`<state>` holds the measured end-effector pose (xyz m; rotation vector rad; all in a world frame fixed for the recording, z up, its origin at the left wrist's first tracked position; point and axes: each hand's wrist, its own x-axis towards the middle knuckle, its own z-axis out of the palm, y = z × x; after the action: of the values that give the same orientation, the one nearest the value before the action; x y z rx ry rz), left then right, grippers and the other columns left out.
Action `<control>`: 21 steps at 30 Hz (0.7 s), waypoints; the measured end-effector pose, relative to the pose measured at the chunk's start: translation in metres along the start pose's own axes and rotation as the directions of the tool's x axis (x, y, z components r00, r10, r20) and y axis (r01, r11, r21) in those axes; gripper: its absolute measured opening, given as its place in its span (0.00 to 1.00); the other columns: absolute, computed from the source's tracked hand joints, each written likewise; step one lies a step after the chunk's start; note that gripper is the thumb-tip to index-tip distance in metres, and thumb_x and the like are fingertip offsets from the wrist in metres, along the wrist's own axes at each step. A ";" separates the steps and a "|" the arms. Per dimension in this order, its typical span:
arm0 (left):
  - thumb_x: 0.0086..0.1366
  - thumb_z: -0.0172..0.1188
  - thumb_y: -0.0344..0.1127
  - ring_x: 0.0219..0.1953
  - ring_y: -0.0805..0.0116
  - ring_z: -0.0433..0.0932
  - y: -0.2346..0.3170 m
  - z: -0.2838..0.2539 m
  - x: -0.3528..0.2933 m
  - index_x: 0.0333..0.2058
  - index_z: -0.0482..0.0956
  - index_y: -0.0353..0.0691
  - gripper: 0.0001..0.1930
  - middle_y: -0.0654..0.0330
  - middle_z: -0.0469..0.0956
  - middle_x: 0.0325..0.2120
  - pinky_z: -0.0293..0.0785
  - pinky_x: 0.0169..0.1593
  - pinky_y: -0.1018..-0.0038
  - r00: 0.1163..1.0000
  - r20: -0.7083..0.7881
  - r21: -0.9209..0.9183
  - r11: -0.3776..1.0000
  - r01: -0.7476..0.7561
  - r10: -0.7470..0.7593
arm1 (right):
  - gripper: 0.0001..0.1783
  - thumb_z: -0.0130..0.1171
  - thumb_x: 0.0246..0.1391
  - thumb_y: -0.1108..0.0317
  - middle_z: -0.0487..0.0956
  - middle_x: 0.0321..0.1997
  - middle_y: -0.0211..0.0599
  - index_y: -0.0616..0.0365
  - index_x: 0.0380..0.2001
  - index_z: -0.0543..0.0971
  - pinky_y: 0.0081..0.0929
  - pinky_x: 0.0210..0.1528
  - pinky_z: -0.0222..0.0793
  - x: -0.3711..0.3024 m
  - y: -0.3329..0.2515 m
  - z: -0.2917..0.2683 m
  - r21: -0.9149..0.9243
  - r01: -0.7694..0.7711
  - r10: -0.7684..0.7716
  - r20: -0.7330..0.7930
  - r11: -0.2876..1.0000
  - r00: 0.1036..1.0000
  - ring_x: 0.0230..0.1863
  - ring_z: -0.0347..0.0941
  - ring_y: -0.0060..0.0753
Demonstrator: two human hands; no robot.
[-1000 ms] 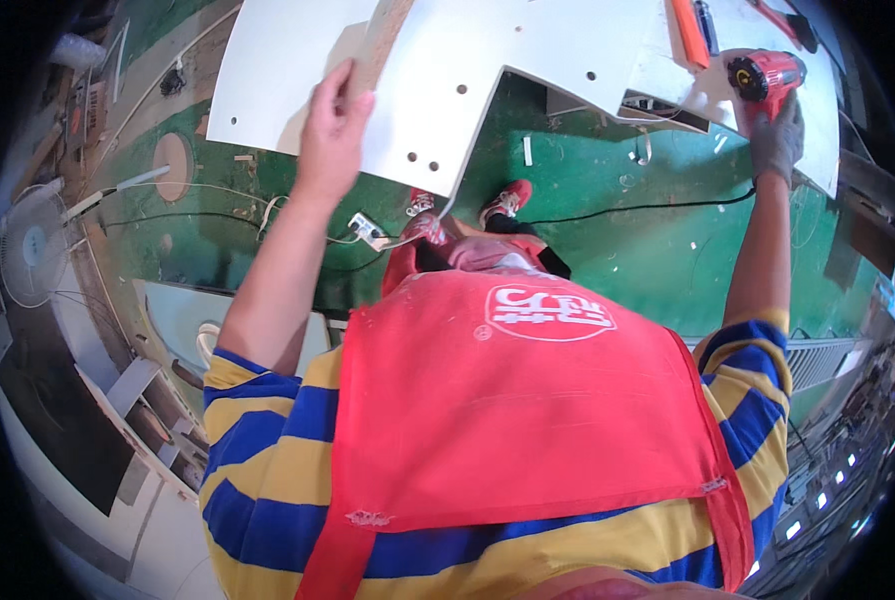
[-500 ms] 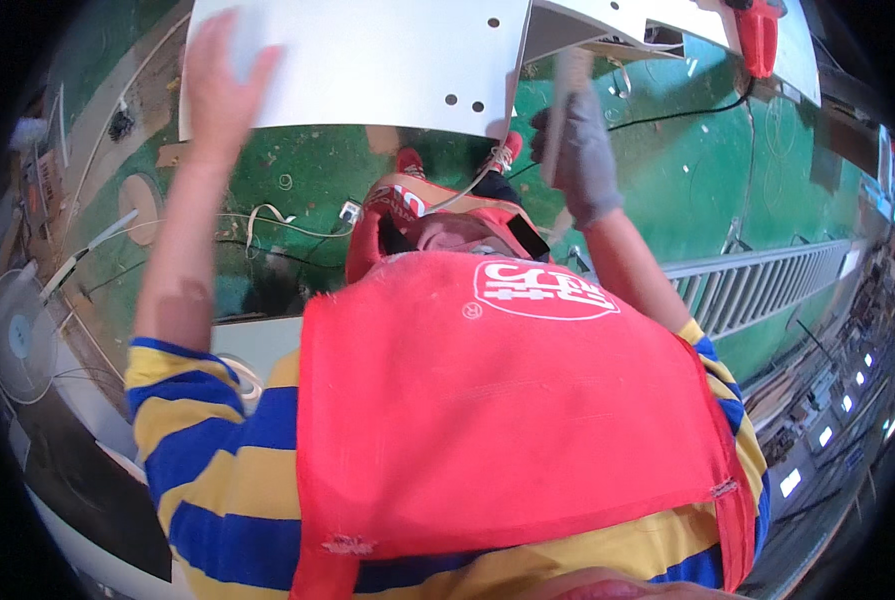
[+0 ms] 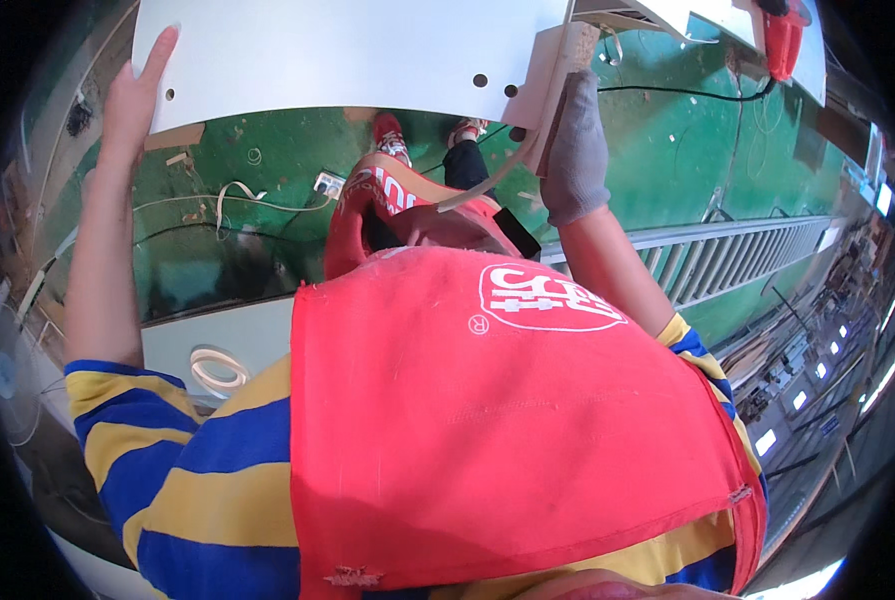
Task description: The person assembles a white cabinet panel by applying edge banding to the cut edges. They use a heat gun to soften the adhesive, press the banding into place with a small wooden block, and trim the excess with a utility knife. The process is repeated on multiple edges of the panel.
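Left hand (image 3: 127, 105), bare, lies flat with fingers spread against the left edge of a large white panel (image 3: 347, 55); it presses on the board and does not close round it. Right hand (image 3: 574, 150), in a grey glove, is closed on a small chipboard-edged block (image 3: 557, 75) standing at the panel's right end, the fingers wrapped round its side. The panel spans the top of the view, held out in front of the person above the green floor (image 3: 267, 200); a row of drilled holes (image 3: 494, 85) shows near the block.

Judged from this, the block is being set against the panel's end and steadied there; no screw or fastener can be seen in the joint, so fixing it appears not yet done. A red power drill (image 3: 782, 35) lies unheld on a white board at upper right, well apart from both hands, its black cord (image 3: 667, 95) trailing across the floor.

Farther out: a loose white cable (image 3: 237, 195) and a socket block (image 3: 325, 183) on the floor, a grey ladder (image 3: 727, 260) to the right, and the person's red apron (image 3: 487, 400) over a blue-and-yellow striped shirt (image 3: 197, 470).
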<state>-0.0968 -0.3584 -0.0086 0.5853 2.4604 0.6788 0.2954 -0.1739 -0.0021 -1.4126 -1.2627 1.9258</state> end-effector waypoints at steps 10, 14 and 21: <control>0.58 0.59 0.70 0.46 0.67 0.77 -0.007 0.003 0.003 0.53 0.75 0.27 0.45 0.53 0.80 0.45 0.69 0.54 0.73 0.999 0.033 -0.079 0.997 0.023 -0.020 | 0.37 0.40 0.64 0.33 0.77 0.42 0.40 0.59 0.53 0.71 0.31 0.40 0.73 -0.001 -0.004 -0.005 -0.008 -0.097 0.098 0.026 0.995 0.995 0.39 0.75 0.33; 0.57 0.59 0.72 0.47 0.66 0.77 0.000 0.002 -0.004 0.52 0.75 0.26 0.46 0.52 0.80 0.45 0.69 0.54 0.73 1.000 0.026 -0.099 0.995 0.011 -0.008 | 0.37 0.39 0.65 0.33 0.77 0.42 0.40 0.59 0.53 0.71 0.31 0.41 0.73 -0.005 -0.003 -0.006 -0.020 -0.060 0.060 0.026 0.998 0.998 0.39 0.75 0.33; 0.59 0.59 0.70 0.46 0.66 0.78 -0.009 0.004 0.000 0.52 0.75 0.26 0.44 0.51 0.80 0.45 0.70 0.53 0.73 0.999 0.039 -0.148 0.989 0.029 -0.024 | 0.37 0.38 0.65 0.34 0.76 0.42 0.39 0.58 0.53 0.70 0.30 0.41 0.72 -0.003 0.000 -0.008 -0.021 -0.063 0.064 0.033 0.998 0.997 0.40 0.74 0.32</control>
<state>-0.0973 -0.3638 -0.0165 0.5023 2.3546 0.8254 0.3036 -0.1729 -0.0006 -1.4519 -1.2705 1.9920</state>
